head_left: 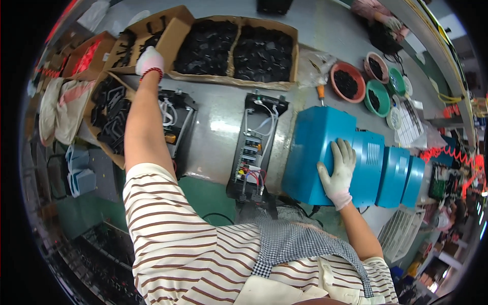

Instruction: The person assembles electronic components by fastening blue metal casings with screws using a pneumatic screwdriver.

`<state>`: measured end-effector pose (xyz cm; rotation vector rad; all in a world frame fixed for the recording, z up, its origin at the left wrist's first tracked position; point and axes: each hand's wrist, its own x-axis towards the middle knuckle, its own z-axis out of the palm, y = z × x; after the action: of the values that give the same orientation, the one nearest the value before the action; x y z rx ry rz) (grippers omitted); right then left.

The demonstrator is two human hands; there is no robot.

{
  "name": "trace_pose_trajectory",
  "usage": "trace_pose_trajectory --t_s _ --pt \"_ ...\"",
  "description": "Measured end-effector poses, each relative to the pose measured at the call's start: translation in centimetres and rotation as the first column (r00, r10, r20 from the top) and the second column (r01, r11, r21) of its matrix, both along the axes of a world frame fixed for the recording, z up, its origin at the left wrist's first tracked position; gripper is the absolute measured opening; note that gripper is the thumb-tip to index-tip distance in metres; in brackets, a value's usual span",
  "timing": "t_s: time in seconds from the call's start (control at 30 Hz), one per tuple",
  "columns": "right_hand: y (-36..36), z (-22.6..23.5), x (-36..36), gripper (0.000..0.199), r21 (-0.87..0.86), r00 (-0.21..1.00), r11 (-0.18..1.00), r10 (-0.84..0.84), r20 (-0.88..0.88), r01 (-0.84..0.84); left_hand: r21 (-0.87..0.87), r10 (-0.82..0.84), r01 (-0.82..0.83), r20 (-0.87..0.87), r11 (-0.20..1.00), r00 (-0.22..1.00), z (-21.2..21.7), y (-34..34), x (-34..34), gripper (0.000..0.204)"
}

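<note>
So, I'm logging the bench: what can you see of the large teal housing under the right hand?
The teal housing is a boxy, smooth, faintly glossy shell, metal or plastic unclear. It sits on the grey bench, right of an open black unit, with more teal housings at its right. The gloved right hand lies spread on it.

Through my remote feed I see what looks like a factory assembly workshop: a grey counter (211, 137) carries cartons of black parts (175, 33), bowls of small pieces (362, 90), a wired open unit (249, 147) and matching blue housings (315, 147), near coiled red cord (448, 151).
</note>
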<state>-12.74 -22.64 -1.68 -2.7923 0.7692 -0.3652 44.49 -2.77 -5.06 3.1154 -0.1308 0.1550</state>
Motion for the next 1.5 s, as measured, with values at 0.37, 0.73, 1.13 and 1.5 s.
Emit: trace_pose_trajectory --t_s 0.37,0.73,1.13,1.5 --pt "-0.6 -0.4 -0.5 0.064 0.064 0.997 0.998 -0.015 0.072 0.01 -0.526 -0.74 0.536 -0.336 0.66 0.582 -4.9 -0.9 -26.8 0.093" --pt "-0.8 -1.5 -1.4 0.062 0.048 0.989 0.999 0.003 0.148 -0.01 -0.677 -0.616 0.058 -0.627 0.734 0.477 -4.6 -0.2 -34.7 0.067" --pt "-2.8 -2.9 -7.5 0.064 0.683 0.86 0.701 -0.463 0.213 0.208 -0.53 -0.561 0.255 -0.564 0.809 0.606 -3.0 3.1 -31.6 0.047" --pt "-1.8 -2.5 -7.3 0.065 0.942 0.878 0.316 -0.475 0.054 0.113 -0.586 -0.471 -0.113 -0.738 0.802 0.483 -4.9 9.6 -25.5 0.056"
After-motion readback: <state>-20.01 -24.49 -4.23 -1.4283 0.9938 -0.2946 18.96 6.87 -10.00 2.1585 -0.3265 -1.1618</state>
